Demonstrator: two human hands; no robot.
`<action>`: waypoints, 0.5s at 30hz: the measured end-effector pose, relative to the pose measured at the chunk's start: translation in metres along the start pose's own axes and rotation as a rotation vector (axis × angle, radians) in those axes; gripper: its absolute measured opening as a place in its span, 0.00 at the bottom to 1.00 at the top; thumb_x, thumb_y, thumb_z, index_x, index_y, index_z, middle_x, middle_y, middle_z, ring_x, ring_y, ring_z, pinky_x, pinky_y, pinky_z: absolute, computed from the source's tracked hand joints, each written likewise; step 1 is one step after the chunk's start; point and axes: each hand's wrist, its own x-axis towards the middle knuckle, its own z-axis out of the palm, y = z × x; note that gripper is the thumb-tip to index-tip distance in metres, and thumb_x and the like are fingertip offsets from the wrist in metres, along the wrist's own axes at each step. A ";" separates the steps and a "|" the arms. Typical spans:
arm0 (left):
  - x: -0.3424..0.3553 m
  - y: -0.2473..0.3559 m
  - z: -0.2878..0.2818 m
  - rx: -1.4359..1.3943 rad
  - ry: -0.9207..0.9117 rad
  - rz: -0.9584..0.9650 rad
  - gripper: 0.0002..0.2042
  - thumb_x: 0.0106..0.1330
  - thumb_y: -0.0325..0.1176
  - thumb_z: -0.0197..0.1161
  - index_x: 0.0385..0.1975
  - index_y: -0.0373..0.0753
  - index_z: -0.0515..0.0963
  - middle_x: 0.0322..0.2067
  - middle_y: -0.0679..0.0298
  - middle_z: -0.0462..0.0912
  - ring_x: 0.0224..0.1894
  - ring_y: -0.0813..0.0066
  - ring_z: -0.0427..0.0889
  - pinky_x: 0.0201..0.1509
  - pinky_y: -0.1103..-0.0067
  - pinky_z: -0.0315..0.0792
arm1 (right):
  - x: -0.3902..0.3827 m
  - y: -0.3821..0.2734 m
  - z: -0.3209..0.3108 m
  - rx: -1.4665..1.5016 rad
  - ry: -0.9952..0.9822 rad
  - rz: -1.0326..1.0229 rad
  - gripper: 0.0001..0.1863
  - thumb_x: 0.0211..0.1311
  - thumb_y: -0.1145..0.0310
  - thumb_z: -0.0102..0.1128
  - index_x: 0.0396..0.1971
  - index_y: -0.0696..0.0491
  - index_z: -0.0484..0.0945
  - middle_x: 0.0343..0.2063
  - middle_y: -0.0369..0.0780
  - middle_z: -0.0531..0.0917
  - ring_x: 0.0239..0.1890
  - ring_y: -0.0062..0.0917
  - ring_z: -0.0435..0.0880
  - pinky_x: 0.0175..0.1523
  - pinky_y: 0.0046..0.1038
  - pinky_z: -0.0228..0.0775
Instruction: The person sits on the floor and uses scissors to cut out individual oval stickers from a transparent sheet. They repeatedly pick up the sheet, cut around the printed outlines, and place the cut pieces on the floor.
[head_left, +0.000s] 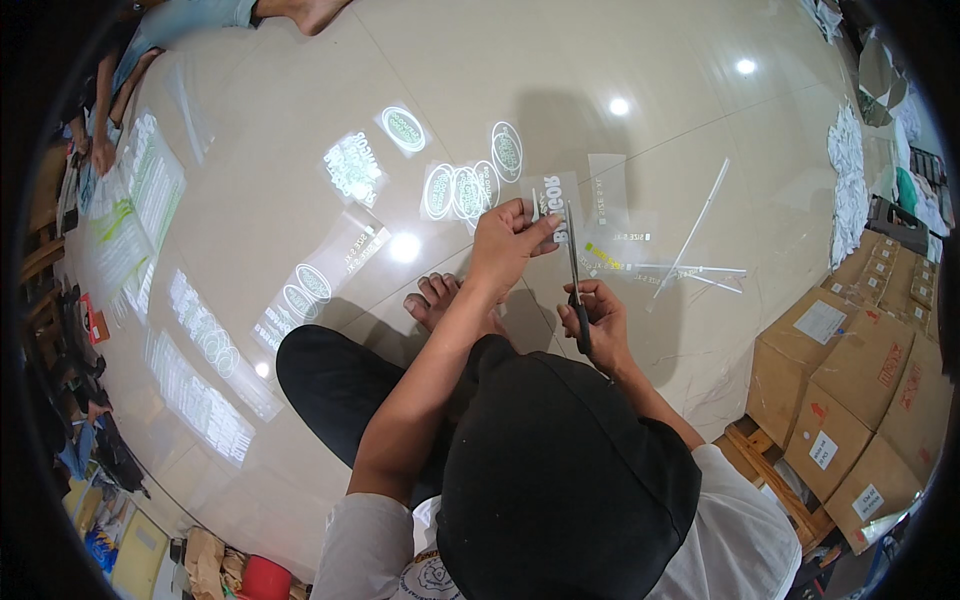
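My left hand pinches a small transparent film piece printed with white lettering, near its lower edge. In my right hand is a pair of scissors, its black handles round my fingers. The blades point away from me and lie alongside the film's right part; whether they bite into it I cannot tell. Just beyond my left hand lies a cluster of cut film pieces with green and white oval prints. Right of the blades rest a pale film square and a strip with yellow print.
Thin white offcuts lie on the tiled floor to the right. Longer printed film sheets spread at the left. Cardboard boxes are stacked at the right on a wooden pallet. Another person's hand is at the far left.
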 end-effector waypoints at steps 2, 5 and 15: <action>0.001 0.000 0.000 -0.003 0.001 0.005 0.11 0.73 0.27 0.68 0.50 0.31 0.82 0.43 0.62 0.90 0.44 0.78 0.89 0.49 0.79 0.87 | 0.000 -0.002 0.002 -0.010 0.014 0.012 0.19 0.68 0.69 0.72 0.53 0.56 0.76 0.26 0.32 0.81 0.25 0.12 0.78 0.30 0.18 0.71; 0.000 0.001 0.001 0.003 0.008 -0.002 0.11 0.72 0.27 0.68 0.50 0.31 0.81 0.43 0.62 0.90 0.44 0.78 0.88 0.49 0.79 0.87 | -0.001 -0.002 0.003 -0.026 0.038 0.018 0.19 0.68 0.69 0.72 0.53 0.56 0.76 0.25 0.32 0.81 0.25 0.12 0.77 0.29 0.18 0.70; -0.002 -0.010 0.002 0.066 -0.034 -0.060 0.10 0.73 0.28 0.68 0.49 0.31 0.82 0.43 0.63 0.90 0.44 0.79 0.88 0.48 0.78 0.87 | 0.006 -0.002 0.003 -0.001 0.058 0.016 0.20 0.68 0.67 0.73 0.53 0.57 0.75 0.25 0.33 0.82 0.22 0.13 0.77 0.28 0.18 0.70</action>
